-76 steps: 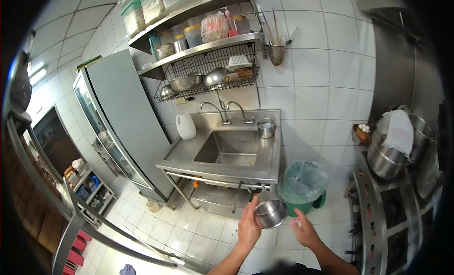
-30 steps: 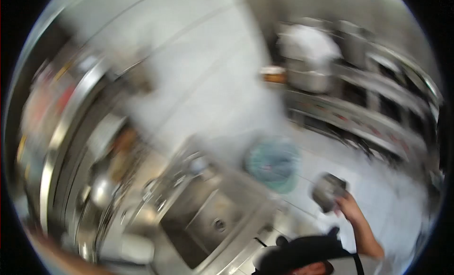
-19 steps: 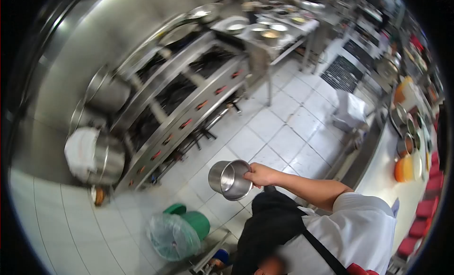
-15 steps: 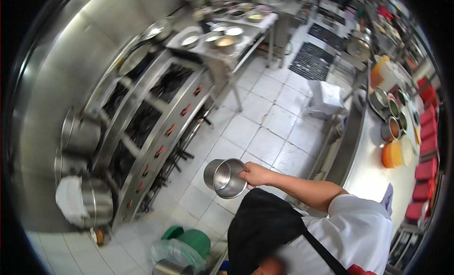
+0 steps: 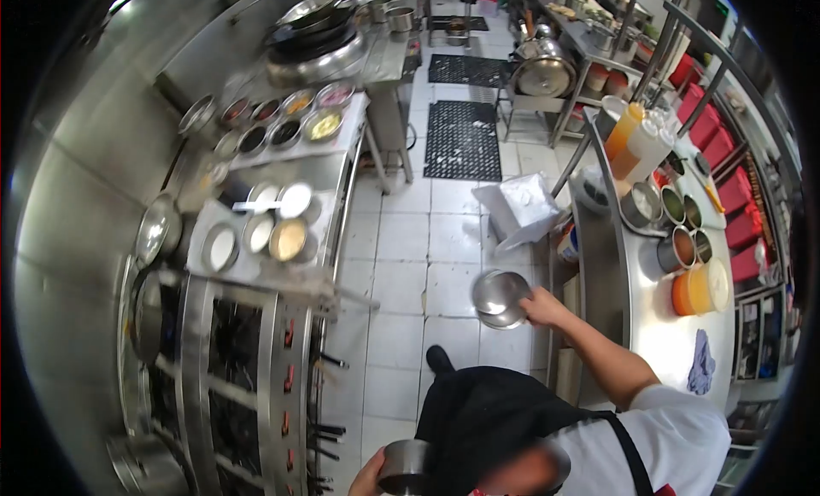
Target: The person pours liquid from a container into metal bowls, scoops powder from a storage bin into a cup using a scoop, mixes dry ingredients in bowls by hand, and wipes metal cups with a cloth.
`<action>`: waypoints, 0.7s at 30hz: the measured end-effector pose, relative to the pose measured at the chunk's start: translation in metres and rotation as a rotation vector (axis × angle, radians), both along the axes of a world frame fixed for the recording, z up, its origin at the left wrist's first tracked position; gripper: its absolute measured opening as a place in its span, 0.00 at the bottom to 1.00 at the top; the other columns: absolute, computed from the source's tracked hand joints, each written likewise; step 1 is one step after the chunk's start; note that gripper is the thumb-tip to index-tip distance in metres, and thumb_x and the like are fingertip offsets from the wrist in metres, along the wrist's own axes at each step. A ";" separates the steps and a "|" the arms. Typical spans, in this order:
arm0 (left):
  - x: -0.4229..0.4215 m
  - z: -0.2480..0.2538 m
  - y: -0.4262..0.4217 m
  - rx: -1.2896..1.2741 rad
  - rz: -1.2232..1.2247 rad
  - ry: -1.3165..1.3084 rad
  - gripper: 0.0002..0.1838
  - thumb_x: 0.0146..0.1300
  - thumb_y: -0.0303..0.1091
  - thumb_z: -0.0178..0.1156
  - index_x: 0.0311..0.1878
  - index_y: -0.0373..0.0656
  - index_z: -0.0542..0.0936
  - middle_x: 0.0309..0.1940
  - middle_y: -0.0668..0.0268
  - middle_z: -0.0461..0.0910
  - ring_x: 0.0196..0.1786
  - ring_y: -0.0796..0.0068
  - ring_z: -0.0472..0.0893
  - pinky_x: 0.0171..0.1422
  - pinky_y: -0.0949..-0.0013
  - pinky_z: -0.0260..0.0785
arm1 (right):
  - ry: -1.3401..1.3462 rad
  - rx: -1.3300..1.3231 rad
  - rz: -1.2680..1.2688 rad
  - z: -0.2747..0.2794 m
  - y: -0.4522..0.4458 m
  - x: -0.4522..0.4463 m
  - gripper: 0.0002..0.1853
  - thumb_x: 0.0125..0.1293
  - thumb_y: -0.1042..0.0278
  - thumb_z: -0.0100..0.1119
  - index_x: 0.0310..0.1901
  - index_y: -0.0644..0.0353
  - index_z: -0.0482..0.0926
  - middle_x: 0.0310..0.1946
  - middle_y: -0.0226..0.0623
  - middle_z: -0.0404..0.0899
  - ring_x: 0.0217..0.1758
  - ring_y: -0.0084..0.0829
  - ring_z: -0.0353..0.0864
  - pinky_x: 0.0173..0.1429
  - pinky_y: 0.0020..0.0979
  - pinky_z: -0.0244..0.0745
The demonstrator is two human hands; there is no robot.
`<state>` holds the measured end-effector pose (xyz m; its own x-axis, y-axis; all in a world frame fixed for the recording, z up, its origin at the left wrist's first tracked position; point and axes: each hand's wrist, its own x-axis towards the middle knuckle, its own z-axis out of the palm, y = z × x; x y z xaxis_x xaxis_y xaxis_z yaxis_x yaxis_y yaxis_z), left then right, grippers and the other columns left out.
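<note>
- Plainly, our right grip [image 5: 540, 307] is clamped on one steel pot [image 5: 497, 291] by its rim, above the tiled floor [image 5: 397, 389].
- Our left grip [image 5: 371, 476], partly cropped, clasps another steel pot [image 5: 405, 463] beside our black apron [image 5: 487, 406].

This is a commercial kitchen. A gas range [image 5: 268, 342] with red knobs [image 5: 289, 377] adjoins a worktop [image 5: 319, 175] with ingredient bowls [image 5: 325, 125] along its far edge. Squeeze bottles [image 5: 625, 130] stand on the counter [image 5: 651, 312], mats [image 5: 462, 142] on the tiled floor [image 5: 398, 278].
</note>
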<state>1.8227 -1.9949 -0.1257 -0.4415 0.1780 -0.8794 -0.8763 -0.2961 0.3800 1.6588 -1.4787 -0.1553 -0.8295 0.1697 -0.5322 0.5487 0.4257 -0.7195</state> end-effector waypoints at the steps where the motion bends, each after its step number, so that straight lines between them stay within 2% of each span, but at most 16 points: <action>1: -0.047 -0.003 0.014 0.022 -0.131 -0.119 0.26 0.70 0.48 0.55 0.62 0.38 0.73 0.52 0.61 0.80 0.55 0.67 0.79 0.62 0.68 0.68 | -0.032 0.033 -0.068 -0.005 0.024 0.006 0.19 0.60 0.63 0.50 0.19 0.73 0.77 0.11 0.44 0.74 0.13 0.35 0.76 0.24 0.38 0.73; 4: -0.200 0.045 0.083 0.203 -0.506 -0.080 0.21 0.71 0.42 0.51 0.61 0.41 0.73 0.55 0.56 0.77 0.59 0.67 0.76 0.65 0.64 0.68 | -0.175 0.017 -0.288 0.009 0.066 0.029 0.19 0.61 0.65 0.48 0.19 0.71 0.77 0.11 0.43 0.74 0.13 0.34 0.76 0.23 0.37 0.73; 7: -0.292 0.049 0.132 0.058 -0.433 0.329 0.23 0.70 0.47 0.54 0.54 0.34 0.77 0.47 0.56 0.82 0.54 0.59 0.80 0.67 0.60 0.66 | -0.296 -0.075 -0.550 0.006 0.085 0.046 0.17 0.62 0.67 0.49 0.22 0.71 0.77 0.14 0.43 0.76 0.13 0.32 0.75 0.19 0.35 0.71; 10: -0.378 -0.007 0.134 0.341 -0.438 0.672 0.25 0.74 0.48 0.47 0.49 0.31 0.78 0.45 0.50 0.81 0.60 0.55 0.76 0.66 0.57 0.66 | -0.363 -0.276 -0.840 -0.025 0.091 0.028 0.13 0.62 0.69 0.51 0.29 0.73 0.76 0.17 0.43 0.77 0.12 0.31 0.74 0.15 0.33 0.69; 11: -0.402 0.008 0.142 0.192 -0.520 0.526 0.32 0.75 0.53 0.40 0.39 0.31 0.81 0.47 0.47 0.81 0.59 0.50 0.77 0.70 0.51 0.63 | -0.373 -0.301 -0.908 -0.035 0.099 0.008 0.13 0.62 0.69 0.51 0.30 0.73 0.76 0.17 0.43 0.77 0.12 0.31 0.73 0.16 0.33 0.70; 12: -0.426 -0.007 0.143 0.251 -0.563 0.583 0.38 0.73 0.60 0.36 0.41 0.30 0.80 0.50 0.45 0.80 0.60 0.49 0.77 0.69 0.50 0.64 | -0.377 -0.333 -0.983 -0.042 0.106 -0.017 0.13 0.63 0.68 0.51 0.31 0.74 0.76 0.18 0.43 0.77 0.11 0.30 0.73 0.16 0.33 0.70; 13: -0.446 0.008 0.154 0.233 -0.504 0.492 0.39 0.72 0.63 0.36 0.45 0.30 0.79 0.52 0.46 0.79 0.60 0.48 0.76 0.69 0.51 0.64 | -0.351 -0.336 -0.901 -0.028 0.112 -0.051 0.13 0.64 0.69 0.51 0.33 0.74 0.75 0.18 0.42 0.77 0.12 0.28 0.73 0.16 0.32 0.72; 14: -0.458 0.030 0.167 0.214 -0.436 0.407 0.41 0.71 0.65 0.37 0.48 0.29 0.78 0.55 0.46 0.78 0.60 0.48 0.76 0.69 0.51 0.64 | -0.310 -0.361 -0.928 -0.048 0.121 -0.074 0.12 0.64 0.70 0.52 0.31 0.74 0.75 0.19 0.43 0.77 0.13 0.27 0.74 0.17 0.31 0.73; 16: -0.492 0.062 0.185 0.324 -0.426 0.372 0.35 0.70 0.60 0.46 0.57 0.31 0.74 0.56 0.52 0.77 0.59 0.51 0.77 0.67 0.53 0.67 | -0.282 -0.357 -0.857 -0.047 0.143 -0.145 0.13 0.64 0.69 0.52 0.31 0.74 0.76 0.20 0.43 0.78 0.14 0.27 0.74 0.17 0.30 0.73; 17: -0.514 0.064 0.196 0.313 -0.432 0.366 0.33 0.70 0.58 0.48 0.58 0.33 0.74 0.57 0.52 0.77 0.59 0.52 0.77 0.67 0.51 0.65 | -0.254 -0.352 -0.844 -0.043 0.153 -0.179 0.14 0.64 0.69 0.52 0.31 0.74 0.77 0.19 0.43 0.78 0.14 0.28 0.74 0.17 0.31 0.73; 19: -0.563 0.037 0.202 0.207 -0.517 0.424 0.30 0.69 0.55 0.51 0.60 0.37 0.73 0.58 0.54 0.77 0.59 0.53 0.77 0.68 0.45 0.62 | -0.197 -0.327 -0.804 -0.033 0.179 -0.243 0.16 0.64 0.67 0.53 0.30 0.76 0.78 0.18 0.44 0.77 0.14 0.30 0.74 0.18 0.33 0.73; 21: -0.618 -0.013 0.187 0.034 -0.678 0.514 0.28 0.68 0.51 0.55 0.62 0.40 0.73 0.59 0.55 0.76 0.59 0.54 0.77 0.68 0.40 0.58 | -0.152 -0.285 -0.784 -0.032 0.205 -0.292 0.16 0.63 0.68 0.53 0.27 0.76 0.78 0.17 0.44 0.77 0.14 0.31 0.75 0.19 0.33 0.73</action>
<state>1.2044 -1.8075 -0.1383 -0.5732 0.5707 -0.5880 -0.5888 0.2122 0.7799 1.3671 -1.2740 -0.1873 -0.4437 0.5080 -0.7383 0.7092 -0.3047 -0.6358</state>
